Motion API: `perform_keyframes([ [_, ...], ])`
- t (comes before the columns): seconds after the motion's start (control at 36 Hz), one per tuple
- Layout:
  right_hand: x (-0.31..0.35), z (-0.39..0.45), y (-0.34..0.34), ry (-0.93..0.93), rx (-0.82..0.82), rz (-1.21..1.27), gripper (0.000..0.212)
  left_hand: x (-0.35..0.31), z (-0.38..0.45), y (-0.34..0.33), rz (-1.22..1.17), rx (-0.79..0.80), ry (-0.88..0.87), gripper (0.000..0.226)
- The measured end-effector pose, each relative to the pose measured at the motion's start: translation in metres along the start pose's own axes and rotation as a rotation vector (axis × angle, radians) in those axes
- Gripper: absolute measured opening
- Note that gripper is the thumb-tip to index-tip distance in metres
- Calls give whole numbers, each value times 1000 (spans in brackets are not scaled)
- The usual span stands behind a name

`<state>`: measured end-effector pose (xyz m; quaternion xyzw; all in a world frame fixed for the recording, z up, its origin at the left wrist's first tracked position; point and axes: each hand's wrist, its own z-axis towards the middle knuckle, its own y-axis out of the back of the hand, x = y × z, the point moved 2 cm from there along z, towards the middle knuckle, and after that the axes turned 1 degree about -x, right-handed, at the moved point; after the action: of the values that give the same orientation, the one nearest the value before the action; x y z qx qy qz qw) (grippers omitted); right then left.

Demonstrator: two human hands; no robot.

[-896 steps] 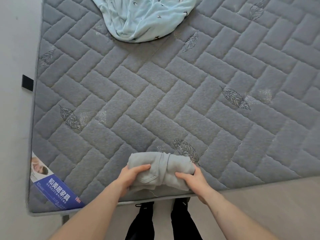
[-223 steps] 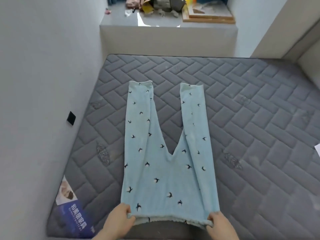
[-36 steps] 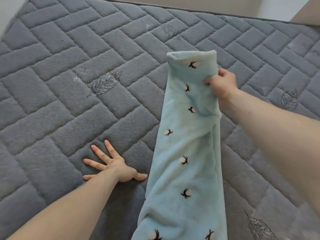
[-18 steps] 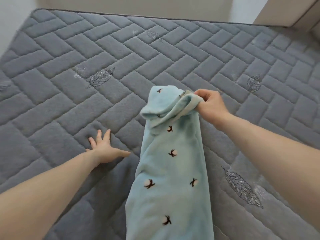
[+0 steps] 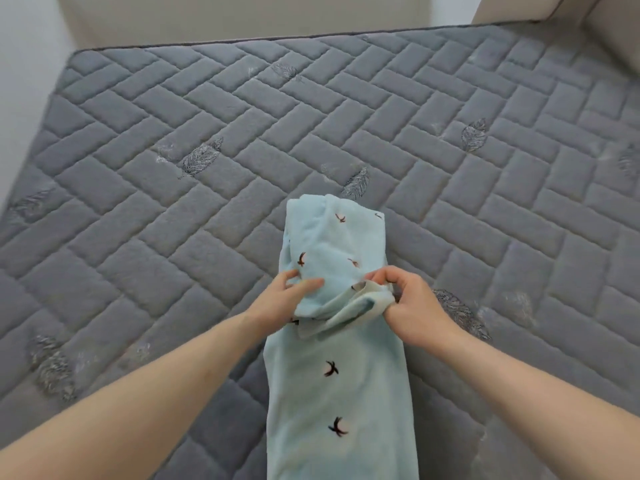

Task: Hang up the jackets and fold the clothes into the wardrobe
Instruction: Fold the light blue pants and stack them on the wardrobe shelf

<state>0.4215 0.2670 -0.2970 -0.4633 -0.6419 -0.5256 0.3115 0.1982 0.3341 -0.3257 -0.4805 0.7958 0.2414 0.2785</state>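
Light blue trousers (image 5: 337, 382) with small dark bird prints lie lengthwise on the grey quilted mattress (image 5: 173, 202), legs laid together in one long strip. Their far end is folded back toward me, forming a doubled part near the middle. My right hand (image 5: 412, 306) pinches the folded-over hem at its right edge. My left hand (image 5: 287, 296) rests on the left side of the fold, thumb on top of the fabric and fingers at its edge. The near end of the trousers runs out of view at the bottom.
The mattress fills most of the view, with leaf motifs stitched into it. A beige wall or ledge (image 5: 242, 15) stands along its far edge, and a pale wall (image 5: 20, 81) borders the left side. A beige panel (image 5: 571, 8) shows at the top right.
My right hand has pulled the leg ends toward me and down onto the trousers, making a fold. My left hand left the mattress and came onto the fabric.
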Motion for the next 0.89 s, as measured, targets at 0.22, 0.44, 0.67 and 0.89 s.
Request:
perform_keyframes([
  [0.22,-52,-38,-10,-37,170,-314,46,43,-17,-27,263,-145,-36,16],
  [0.44,-80,-50,-19,-57,297,-543,27,63,-22,-24,422,-176,-56,21],
  [0.67,-76,-30,-19,-141,449,-591,44,28,-4,-8,424,-288,-90,42],
  [0.89,-75,-5,-23,-175,510,-589,63,-42,49,9,603,-469,-278,86],
])
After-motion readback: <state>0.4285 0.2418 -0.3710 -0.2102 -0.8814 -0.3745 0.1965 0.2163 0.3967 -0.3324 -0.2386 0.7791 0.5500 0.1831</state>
